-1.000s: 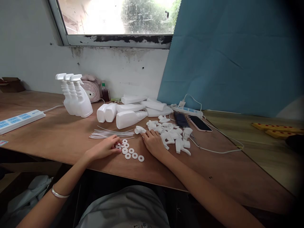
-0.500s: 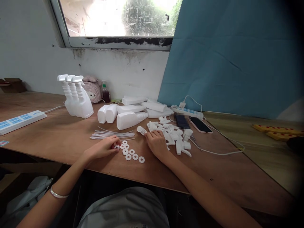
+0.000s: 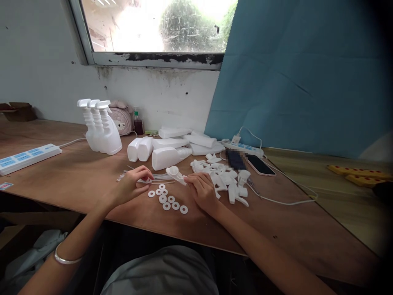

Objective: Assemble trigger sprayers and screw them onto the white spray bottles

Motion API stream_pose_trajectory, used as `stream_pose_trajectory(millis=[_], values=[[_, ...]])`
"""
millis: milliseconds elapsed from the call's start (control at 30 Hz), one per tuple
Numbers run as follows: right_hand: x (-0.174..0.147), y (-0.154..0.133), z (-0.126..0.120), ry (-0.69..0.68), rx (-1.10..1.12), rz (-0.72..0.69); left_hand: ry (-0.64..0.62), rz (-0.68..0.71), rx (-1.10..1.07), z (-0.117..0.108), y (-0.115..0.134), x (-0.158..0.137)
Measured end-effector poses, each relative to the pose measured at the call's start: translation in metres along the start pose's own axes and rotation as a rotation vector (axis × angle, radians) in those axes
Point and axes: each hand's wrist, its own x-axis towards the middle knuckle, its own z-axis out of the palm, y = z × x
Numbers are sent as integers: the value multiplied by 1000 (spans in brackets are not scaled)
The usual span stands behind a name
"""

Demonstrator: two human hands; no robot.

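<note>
My right hand (image 3: 201, 190) pinches a white trigger spray head (image 3: 175, 174) by its lever end, with the round collar turned upward and to the left. My left hand (image 3: 136, 182) is raised a little above the table, thumb and fingertips closed on a small white piece that looks like a washer, mostly covered by the fingers. Below and between the hands, several flat white washers (image 3: 162, 199) lie on the wood. A bundle of thin white tubes (image 3: 164, 177) sits partly behind my left hand. Beside my right hand is a heap of white spray heads (image 3: 227, 177).
White bottles (image 3: 167, 157) lie piled at the back, and three bottles with spray heads (image 3: 102, 129) stand at left. A power strip (image 3: 29, 159) is at the left edge. Two phones, one a pink-edged phone (image 3: 260, 165), and a white cable (image 3: 285, 202) lie at right.
My left hand has lifted from the washers, up and slightly left. My right hand has tilted the spray head, so its collar now faces upward and sits farther left.
</note>
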Motion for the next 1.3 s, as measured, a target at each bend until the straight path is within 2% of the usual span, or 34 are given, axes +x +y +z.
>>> stream_pose_trajectory(millis=[233,333,467,633,867,1033,1300], values=[[-1,0,-1,-47,164,-150,240,82,-80,6,17,-1],[-1,-8,-2,-54,239,-192,242,53,-165,7,24,-3],[-1,-19,-1,-59,332,-179,183,-38,-206,9,35,-4],[-4,-22,1,-109,427,-68,157,-11,-171,11,37,-3],[-8,-23,2,-235,623,127,48,191,-10,7,36,-3],[-10,-23,3,-298,719,310,1,166,54,3,36,-3],[-10,-25,4,-334,808,380,-30,191,132,5,36,-3]])
